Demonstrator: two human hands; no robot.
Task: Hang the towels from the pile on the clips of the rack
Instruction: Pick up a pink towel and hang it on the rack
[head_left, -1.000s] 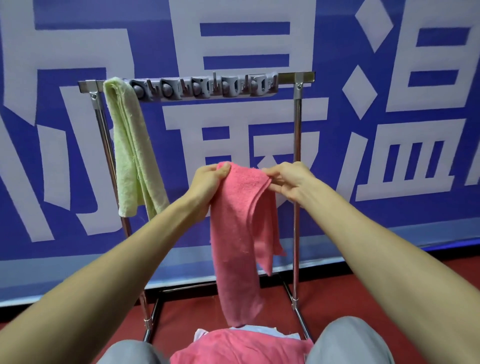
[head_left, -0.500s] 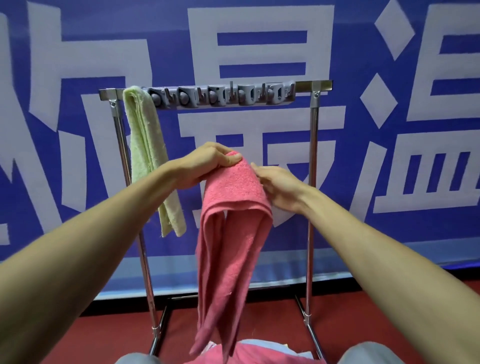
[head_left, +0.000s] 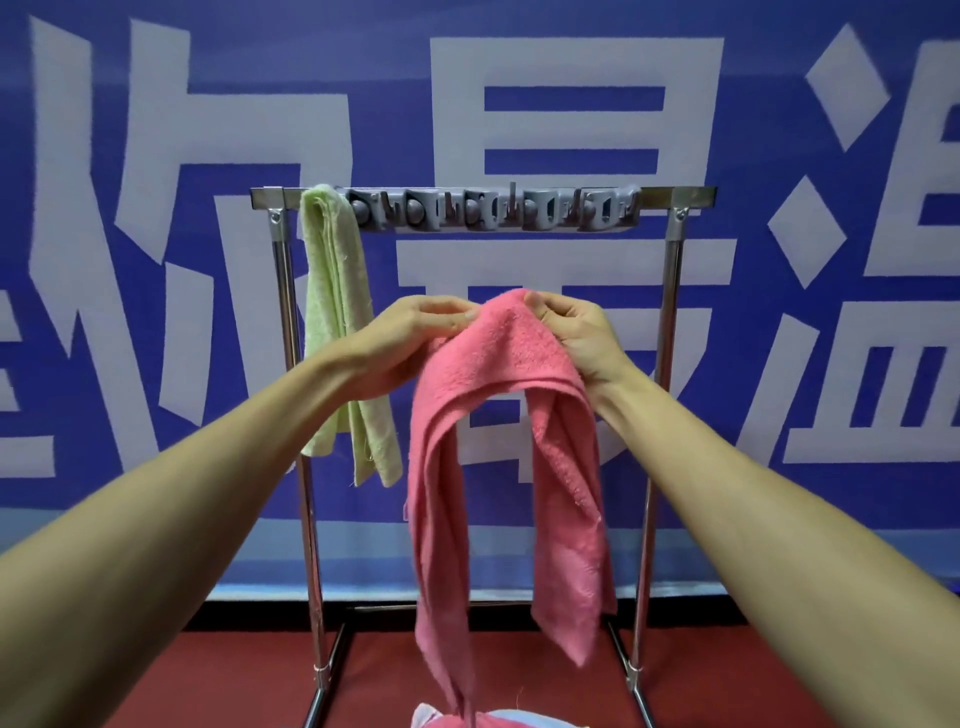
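Note:
A pink towel (head_left: 511, 364) hangs folded over between both hands, its two ends drooping down in front of the metal rack (head_left: 670, 322). My left hand (head_left: 410, 338) pinches its top fold from the left, my right hand (head_left: 582, 332) from the right. The fold sits well below the grey strip of clips (head_left: 493, 210) on the rack's top bar. A light green towel (head_left: 337, 322) hangs from the leftmost clip. The pile of towels (head_left: 483, 719), pink and pale blue, shows at the bottom edge, mostly cut off.
Behind the rack stands a blue banner (head_left: 779, 364) with large white characters. The floor (head_left: 208, 680) is red. The rack's two chrome posts run down to a base frame on the floor.
Both hands have lifted the pink towel higher toward the rack, and its ends have come up off the pile. The view has tilted up and drawn nearer to the rack.

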